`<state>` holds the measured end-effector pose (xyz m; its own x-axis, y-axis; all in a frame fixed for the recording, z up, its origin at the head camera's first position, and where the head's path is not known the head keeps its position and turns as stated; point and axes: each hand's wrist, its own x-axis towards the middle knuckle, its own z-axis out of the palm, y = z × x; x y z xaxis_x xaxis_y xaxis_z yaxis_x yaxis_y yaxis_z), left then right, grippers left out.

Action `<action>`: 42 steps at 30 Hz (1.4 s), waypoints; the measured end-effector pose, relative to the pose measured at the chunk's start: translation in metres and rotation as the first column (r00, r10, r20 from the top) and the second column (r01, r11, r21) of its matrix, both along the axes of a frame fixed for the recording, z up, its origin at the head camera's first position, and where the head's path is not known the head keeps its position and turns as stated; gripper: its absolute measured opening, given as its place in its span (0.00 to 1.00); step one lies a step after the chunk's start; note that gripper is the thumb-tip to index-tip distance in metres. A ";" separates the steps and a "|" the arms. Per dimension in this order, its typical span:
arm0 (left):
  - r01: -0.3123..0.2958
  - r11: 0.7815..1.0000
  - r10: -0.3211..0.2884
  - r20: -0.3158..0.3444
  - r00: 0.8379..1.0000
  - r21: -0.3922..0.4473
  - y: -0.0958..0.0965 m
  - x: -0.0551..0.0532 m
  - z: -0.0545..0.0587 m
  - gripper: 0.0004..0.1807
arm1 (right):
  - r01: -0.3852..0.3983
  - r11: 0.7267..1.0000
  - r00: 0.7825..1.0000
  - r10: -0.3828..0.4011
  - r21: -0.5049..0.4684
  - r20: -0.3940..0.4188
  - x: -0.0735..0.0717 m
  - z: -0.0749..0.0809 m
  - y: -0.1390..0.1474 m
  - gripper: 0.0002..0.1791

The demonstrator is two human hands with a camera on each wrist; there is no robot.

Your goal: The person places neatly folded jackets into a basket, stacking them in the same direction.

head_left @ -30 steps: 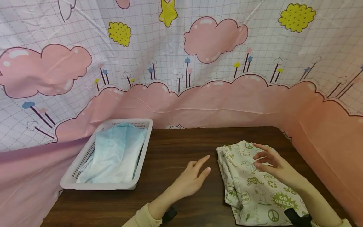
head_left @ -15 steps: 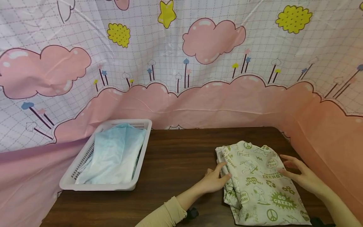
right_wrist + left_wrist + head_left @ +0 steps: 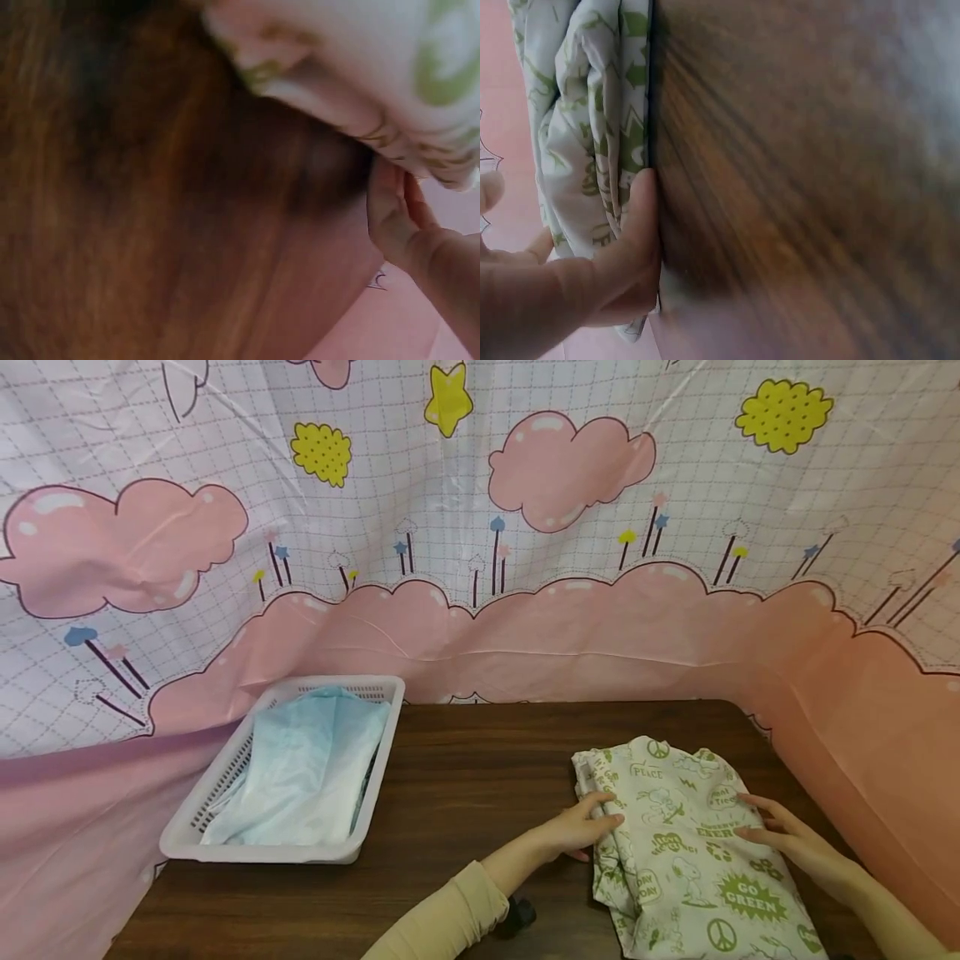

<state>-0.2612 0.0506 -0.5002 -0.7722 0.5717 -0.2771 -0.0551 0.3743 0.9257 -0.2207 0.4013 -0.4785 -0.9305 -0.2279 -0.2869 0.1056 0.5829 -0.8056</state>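
One folded, printed cloth (image 3: 697, 852) is lying at lower right of the head view, where I am watching the left hand (image 3: 576, 830) touching its left edge and the right hand (image 3: 808, 853) its right, fingers loosely extended. Only the left wrist view is showing its stacked layers side-on. "PEACE" and "GO GREEN" are reading upright; its long axis is running up the frame, leaning left.
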 end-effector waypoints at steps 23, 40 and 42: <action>0.154 0.975 -0.183 0.189 0.965 0.159 0.014 0.000 -0.006 0.35 | -0.138 0.988 0.990 0.137 -0.071 -0.026 -0.010 -0.011 0.002 0.42; 0.034 0.996 -0.046 0.160 0.986 0.080 0.018 0.006 -0.002 0.42 | -0.118 0.991 0.993 0.116 -0.059 -0.034 -0.012 -0.011 -0.001 0.45; 0.028 0.998 -0.036 0.139 0.990 0.065 0.018 0.006 -0.001 0.42 | -0.116 0.991 0.993 0.114 -0.073 -0.032 -0.011 -0.009 -0.001 0.45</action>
